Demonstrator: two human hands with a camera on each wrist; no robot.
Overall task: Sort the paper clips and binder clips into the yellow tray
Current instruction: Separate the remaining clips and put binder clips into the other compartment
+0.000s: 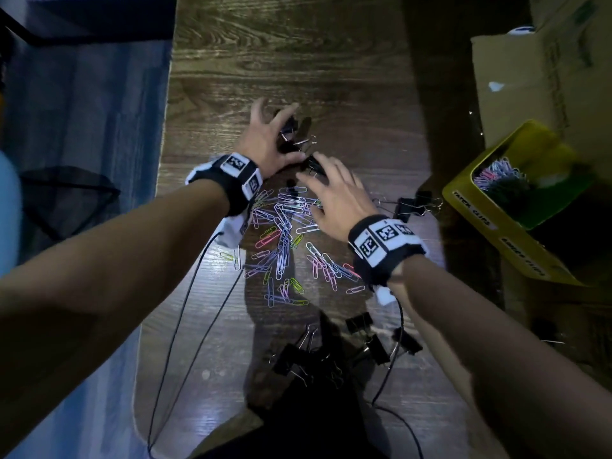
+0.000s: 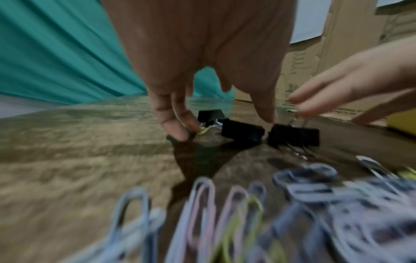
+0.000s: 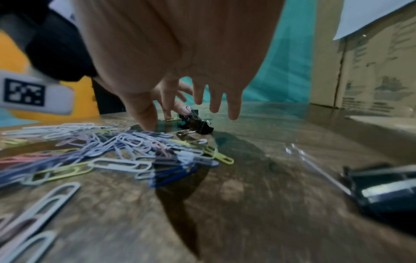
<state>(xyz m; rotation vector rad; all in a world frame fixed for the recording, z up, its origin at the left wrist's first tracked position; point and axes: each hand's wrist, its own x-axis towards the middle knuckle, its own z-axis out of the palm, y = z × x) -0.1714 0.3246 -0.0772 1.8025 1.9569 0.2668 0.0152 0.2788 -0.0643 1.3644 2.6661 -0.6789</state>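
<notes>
reaching: both hands over the far cluster of binder clips [image 1: 299, 144], no lift yet
left hand [image 1: 268, 137]: fingers spread, tips down by the black clips and a yellow-green paper clip [image 2: 203, 130]; grip looks loose, blurred, can't confirm a pinch
right hand [image 1: 334, 197]: fingers straight and apart, tips near a clip's wire handle [image 2: 299, 117], holding nothing
paper clips [image 1: 281, 233]: loose pile mid table, just below both wrists
yellow tray [image 1: 477, 207]: right of the table, well apart from the hands, some paper clips already in its far compartment
risk: hands crowd the same clips, may knock each other; wrist cables [image 1: 185, 313] may drag the pile
risk: that paper clip could ride along with the binder clips into the wrong compartment
room: table edge [image 1: 165, 134] near on the left, cardboard box [image 1: 536, 81] beyond the tray; free wood ahead
</notes>
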